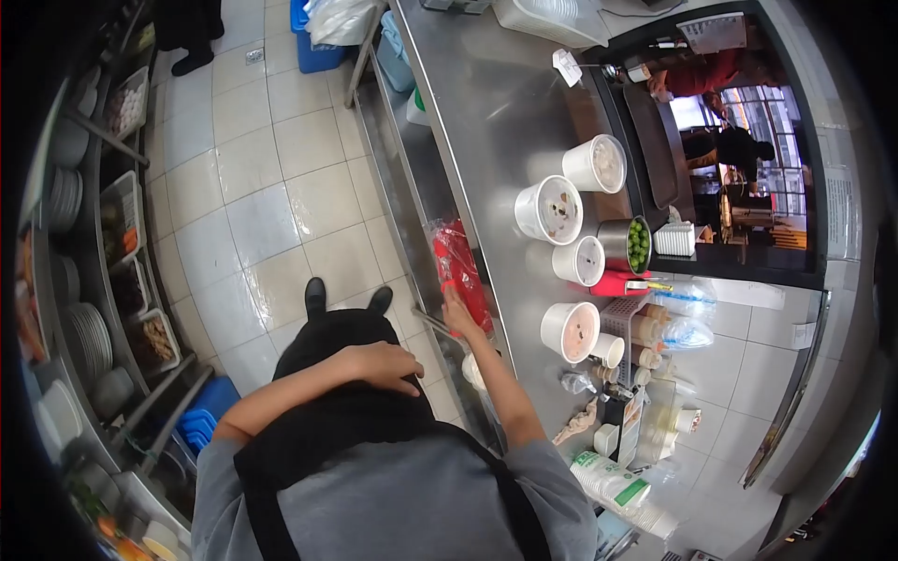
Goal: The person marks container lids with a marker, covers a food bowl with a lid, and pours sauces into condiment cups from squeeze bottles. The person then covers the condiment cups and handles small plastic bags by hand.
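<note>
My right hand [457,309] is closed on the near end of a red package in clear plastic [458,271], at the front edge of the steel counter [505,122]. My left hand [383,366] rests against the front of my black apron [327,411], its fingers apart and nothing in it. On the counter, to the right of the package, stand several lidded white tubs, among them one with pinkish contents [570,332] and one farther back [549,209]. A metal pot of green fruit [625,245] stands beside them.
Shelves at the left hold stacked plates [90,341] and food baskets [125,224]. A blue bin [318,47] stands on the tiled floor beyond. A person's dark legs [192,33] show at the top left. Stacked cups [608,479] lie at the lower right, and people show through the hatch.
</note>
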The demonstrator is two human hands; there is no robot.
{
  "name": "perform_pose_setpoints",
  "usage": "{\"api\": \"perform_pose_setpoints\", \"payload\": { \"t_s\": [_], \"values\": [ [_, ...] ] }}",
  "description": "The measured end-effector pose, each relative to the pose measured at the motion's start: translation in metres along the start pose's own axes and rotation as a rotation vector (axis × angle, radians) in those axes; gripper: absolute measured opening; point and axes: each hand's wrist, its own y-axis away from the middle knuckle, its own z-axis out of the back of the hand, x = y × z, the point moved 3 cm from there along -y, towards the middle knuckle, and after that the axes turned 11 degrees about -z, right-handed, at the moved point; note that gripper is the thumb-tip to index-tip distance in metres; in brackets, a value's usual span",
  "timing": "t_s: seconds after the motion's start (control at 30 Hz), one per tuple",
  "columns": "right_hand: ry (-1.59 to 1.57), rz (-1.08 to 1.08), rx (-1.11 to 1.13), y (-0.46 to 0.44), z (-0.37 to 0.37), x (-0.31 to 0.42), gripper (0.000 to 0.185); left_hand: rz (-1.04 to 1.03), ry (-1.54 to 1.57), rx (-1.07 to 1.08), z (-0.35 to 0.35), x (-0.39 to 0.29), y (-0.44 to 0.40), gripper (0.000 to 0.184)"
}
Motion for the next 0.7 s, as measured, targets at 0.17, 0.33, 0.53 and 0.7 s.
{"api": "perform_pose_setpoints", "payload": {
  "t_s": [0.17,0.33,0.53,0.7],
  "values": [
    [-0.177,-0.24,-0.225,-0.075,0.003,-0.005,0.054,0.048,0.101,-0.09,0.009,0.027,0.013,0.047],
    [-0.355,-0.526,-0.162,-0.091,0.022,0.011,0.059,0.154,0.174,-0.086,0.012,0.082,-0.006,0.049],
    [-0.02,-0.418,-0.559,-0.155,-0.073,-0.093,0.066,0.021,0.068,-0.333,0.004,0.187,-0.084,0.047],
    [-0.005,-0.469,-0.331,-0.123,-0.093,-0.1,0.067,0.299,0.432,-0.58,0.019,0.255,-0.162,0.042]
  ]
}}
